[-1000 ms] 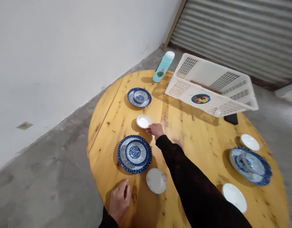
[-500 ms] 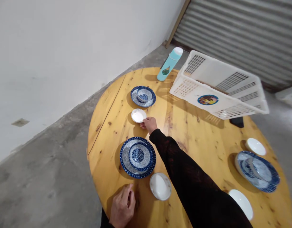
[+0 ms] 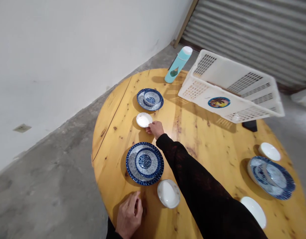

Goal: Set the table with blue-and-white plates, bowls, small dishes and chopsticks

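Observation:
My right hand (image 3: 156, 128) reaches across the round wooden table (image 3: 207, 146) and pinches the near rim of a small white dish (image 3: 143, 119). Beyond that dish sits a blue patterned plate with a small bowl on it (image 3: 150, 99). Nearer to me lies a larger blue plate with a smaller blue plate stacked on it (image 3: 144, 163). My left hand (image 3: 129, 215) rests flat on the table's near edge, fingers together, holding nothing. A white saucer (image 3: 168, 193) lies just right of that hand.
A white plastic crate (image 3: 230, 88) stands at the back right, a teal bottle (image 3: 178, 64) to its left, a dark object (image 3: 250, 125) under its corner. On the right lie a blue plate set (image 3: 271, 177) and two white dishes (image 3: 269, 151) (image 3: 254, 211). Concrete floor and a white wall lie left.
My right hand has slid the small white dish away from me and to the left, closer to the far blue plate. My left hand has stayed at the table edge.

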`<state>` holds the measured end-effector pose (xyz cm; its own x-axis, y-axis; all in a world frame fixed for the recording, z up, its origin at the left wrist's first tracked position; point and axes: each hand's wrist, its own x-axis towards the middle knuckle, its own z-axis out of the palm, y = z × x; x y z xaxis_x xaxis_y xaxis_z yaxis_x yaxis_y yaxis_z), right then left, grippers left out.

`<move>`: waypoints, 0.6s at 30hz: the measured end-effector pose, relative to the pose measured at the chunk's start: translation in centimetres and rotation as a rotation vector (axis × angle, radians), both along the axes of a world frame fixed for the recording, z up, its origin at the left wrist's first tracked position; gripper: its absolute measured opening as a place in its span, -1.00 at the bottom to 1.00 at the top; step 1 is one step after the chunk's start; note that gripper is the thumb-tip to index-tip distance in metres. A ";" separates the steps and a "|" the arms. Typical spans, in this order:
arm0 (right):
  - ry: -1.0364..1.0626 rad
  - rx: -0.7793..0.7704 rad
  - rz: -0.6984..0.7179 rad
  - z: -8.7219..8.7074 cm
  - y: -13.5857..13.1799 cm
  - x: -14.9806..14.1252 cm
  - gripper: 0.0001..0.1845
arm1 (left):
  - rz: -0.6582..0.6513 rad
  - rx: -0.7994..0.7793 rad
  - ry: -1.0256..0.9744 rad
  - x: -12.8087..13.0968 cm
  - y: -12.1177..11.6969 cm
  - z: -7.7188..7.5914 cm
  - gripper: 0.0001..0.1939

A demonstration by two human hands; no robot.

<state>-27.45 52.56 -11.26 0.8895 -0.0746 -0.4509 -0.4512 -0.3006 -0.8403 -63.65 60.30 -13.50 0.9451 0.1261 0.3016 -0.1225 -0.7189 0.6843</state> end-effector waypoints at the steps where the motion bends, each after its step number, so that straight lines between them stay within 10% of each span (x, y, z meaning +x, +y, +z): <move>1: 0.000 -0.004 0.001 0.0 0.1 0.0 -0.80 | 0.000 -0.001 0.002 0.0 0.0 0.0 -0.70; 18: -0.041 -0.007 -0.004 1.9 -1.8 -1.5 -0.93 | 0.001 -0.041 0.024 -0.1 0.0 -0.3 -0.70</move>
<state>-28.99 50.75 -9.35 0.9069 -0.0814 -0.4134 -0.4176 -0.3045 -0.8561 -63.77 60.26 -13.75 0.9519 0.1392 0.2731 -0.1045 -0.6901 0.7162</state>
